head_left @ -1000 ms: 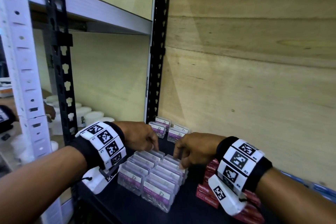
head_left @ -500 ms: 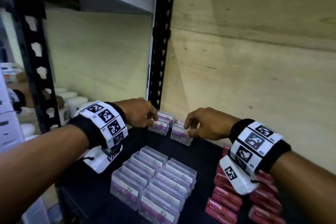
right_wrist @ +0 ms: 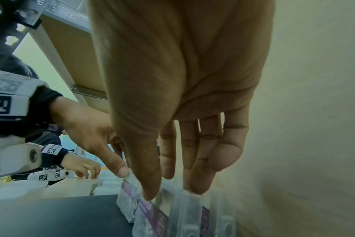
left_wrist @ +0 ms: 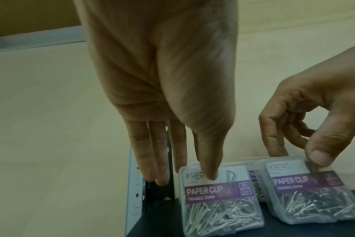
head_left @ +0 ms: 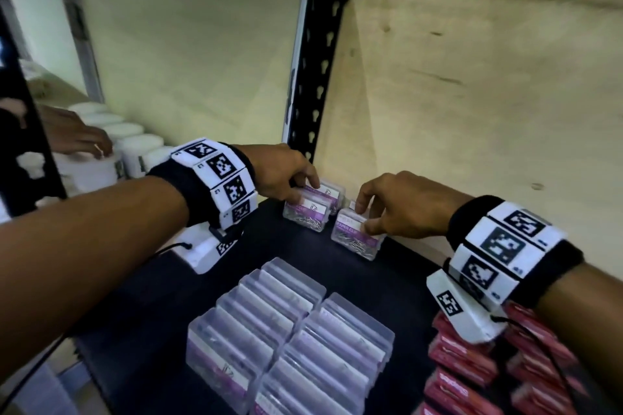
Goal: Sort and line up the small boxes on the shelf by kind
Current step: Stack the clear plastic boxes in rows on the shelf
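While both hands are stretched to the back corner of the black shelf [head_left: 397, 266], two pairs of clear paper-clip boxes with purple labels are being handled there, right against the plywood wall [head_left: 488, 84]. The left hand [head_left: 279, 172] is laid over the left pair of boxes [head_left: 308, 210]: the thumb is set on the front face of the near box, and the other fingers hang fairly straight behind and beside it, so it's more of a loose touch than a proper clamp. Just left of that hand stands the black perforated upright [head_left: 317, 54].

The right hand [head_left: 404, 204] is pinching the right-hand box [head_left: 354, 234] by its top edge, thumb on the front corner and curled fingers over the back. A second box is tucked right behind it, mostly hidden, so whether it's also gripped can't be told. The two pairs sit just beside each other, a small gap between.

Nearer than both hands, a block of matching clear boxes [head_left: 290, 340] is lined up in two neat columns, well apart from the pinched one. Under the right wrist, red boxes [head_left: 462, 364] are stacked in rows. Off past the left wrist, white tubs [head_left: 135, 141] are seen on a neighbouring shelf with another person's hand [head_left: 79, 138] on them.
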